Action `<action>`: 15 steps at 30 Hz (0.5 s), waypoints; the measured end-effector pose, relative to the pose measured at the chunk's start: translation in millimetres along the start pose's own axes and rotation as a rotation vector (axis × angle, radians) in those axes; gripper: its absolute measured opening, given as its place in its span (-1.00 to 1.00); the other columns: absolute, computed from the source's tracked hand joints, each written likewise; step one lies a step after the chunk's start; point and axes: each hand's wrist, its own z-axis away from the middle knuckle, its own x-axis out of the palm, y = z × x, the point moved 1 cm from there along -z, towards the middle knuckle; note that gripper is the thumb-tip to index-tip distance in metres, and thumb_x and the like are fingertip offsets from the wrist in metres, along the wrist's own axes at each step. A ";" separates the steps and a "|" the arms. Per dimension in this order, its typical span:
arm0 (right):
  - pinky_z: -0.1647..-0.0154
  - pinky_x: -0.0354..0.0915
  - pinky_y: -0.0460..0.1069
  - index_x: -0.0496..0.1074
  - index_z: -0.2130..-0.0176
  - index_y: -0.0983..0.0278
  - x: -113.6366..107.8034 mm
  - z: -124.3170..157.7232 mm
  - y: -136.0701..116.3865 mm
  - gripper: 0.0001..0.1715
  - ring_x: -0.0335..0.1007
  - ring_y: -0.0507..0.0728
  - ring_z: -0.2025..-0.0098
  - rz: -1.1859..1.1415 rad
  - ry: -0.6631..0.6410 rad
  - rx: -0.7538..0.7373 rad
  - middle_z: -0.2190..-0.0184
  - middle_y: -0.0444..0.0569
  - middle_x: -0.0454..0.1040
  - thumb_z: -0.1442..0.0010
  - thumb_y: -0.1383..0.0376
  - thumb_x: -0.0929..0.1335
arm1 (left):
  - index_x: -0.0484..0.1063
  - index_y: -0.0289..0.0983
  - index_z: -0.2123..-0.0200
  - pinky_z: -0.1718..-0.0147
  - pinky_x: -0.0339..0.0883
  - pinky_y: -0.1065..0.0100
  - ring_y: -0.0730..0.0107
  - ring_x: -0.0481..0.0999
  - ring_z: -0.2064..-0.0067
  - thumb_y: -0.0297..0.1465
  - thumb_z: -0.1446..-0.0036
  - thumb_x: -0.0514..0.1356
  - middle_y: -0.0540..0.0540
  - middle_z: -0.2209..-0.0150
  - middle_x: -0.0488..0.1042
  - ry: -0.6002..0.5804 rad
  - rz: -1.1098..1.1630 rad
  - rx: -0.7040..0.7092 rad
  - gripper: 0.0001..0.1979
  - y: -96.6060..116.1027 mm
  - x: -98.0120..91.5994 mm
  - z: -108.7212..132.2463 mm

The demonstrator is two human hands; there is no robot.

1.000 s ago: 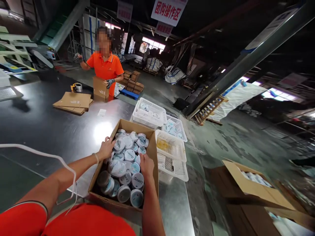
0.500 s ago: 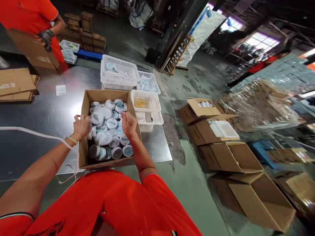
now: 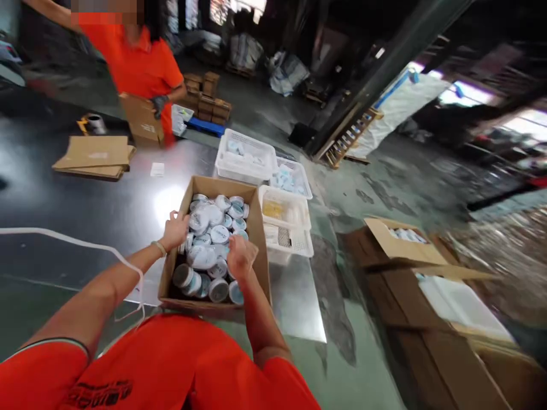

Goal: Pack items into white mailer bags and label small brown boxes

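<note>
While the bare left hand [image 3: 175, 230] bends over the left wall of the open brown cardboard box [image 3: 255, 213], the bare right hand [image 3: 241, 256] hides some round white-lidded jars [image 3: 220, 234] inside; whether either's fingers are clamped, I cannot tell. Shiny grey metal surface [image 3: 299, 296] lies beneath. Beyond, an orange-shirted co-worker [image 3: 137, 62], cut off above, stands in a dim, blurred room [image 3: 427, 162].

Centre of the frame, the cardboard box [image 3: 258, 228], packed with round white jars [image 3: 220, 234]! Left hand [image 3: 175, 229] at its left edge, right hand [image 3: 241, 258] over the jars on the right, its grip hard to make out from here. White baskets [image 3: 245, 172] line up just beyond, upper centre. Upper left, a co-worker in orange [image 3: 141, 65] steadies brown cardboard [image 3: 143, 117]; lower right, open cartons [image 3: 384, 239] on the floor.
</note>
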 end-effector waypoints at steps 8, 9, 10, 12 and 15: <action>0.01 0.48 0.01 0.67 -0.19 0.33 28.6 -1.6 -33.8 -0.64 0.78 0.33 -0.16 0.100 -1.145 -0.026 -0.09 0.30 0.78 -0.58 0.40 0.34 | 0.48 -0.25 -0.33 -0.28 0.57 -0.15 -0.33 0.21 -0.55 -0.56 -0.35 0.28 -0.41 -0.41 0.37 0.028 0.046 -0.025 -0.49 7.3 4.7 -0.1; -0.05 0.49 0.03 0.65 -0.24 0.33 28.3 -1.9 -35.9 -0.61 0.76 0.35 -0.21 0.083 -1.150 -0.021 -0.14 0.31 0.76 -0.61 0.35 0.32 | 0.48 -0.25 -0.34 -0.27 0.58 -0.15 -0.34 0.21 -0.55 -0.55 -0.35 0.28 -0.42 -0.41 0.37 0.027 0.049 -0.019 -0.49 7.3 5.8 -0.3; -0.09 0.49 0.04 0.64 -0.28 0.33 27.7 -2.5 -37.3 -0.60 0.75 0.35 -0.24 0.070 -1.155 -0.010 -0.17 0.31 0.75 -0.63 0.31 0.32 | 0.48 -0.24 -0.35 -0.26 0.59 -0.16 -0.35 0.21 -0.55 -0.55 -0.35 0.28 -0.42 -0.41 0.37 0.026 0.052 -0.011 -0.48 7.2 6.5 -0.9; -0.15 0.48 0.05 0.64 -0.29 0.33 26.6 -4.9 -38.7 -0.60 0.73 0.36 -0.28 0.060 -1.178 0.005 -0.19 0.31 0.75 -0.62 0.28 0.36 | 0.47 -0.22 -0.35 -0.26 0.59 -0.18 -0.36 0.22 -0.55 -0.56 -0.34 0.27 -0.42 -0.40 0.38 0.026 0.053 0.006 -0.46 6.6 7.1 -3.5; -0.16 0.49 0.04 0.67 -0.25 0.32 26.0 -7.0 -37.7 -0.63 0.73 0.35 -0.28 0.062 -1.194 -0.011 -0.18 0.31 0.75 -0.60 0.29 0.38 | 0.47 -0.23 -0.36 -0.23 0.61 -0.23 -0.40 0.24 -0.55 -0.58 -0.31 0.27 -0.47 -0.40 0.38 0.031 0.052 0.020 -0.43 7.7 5.4 -7.0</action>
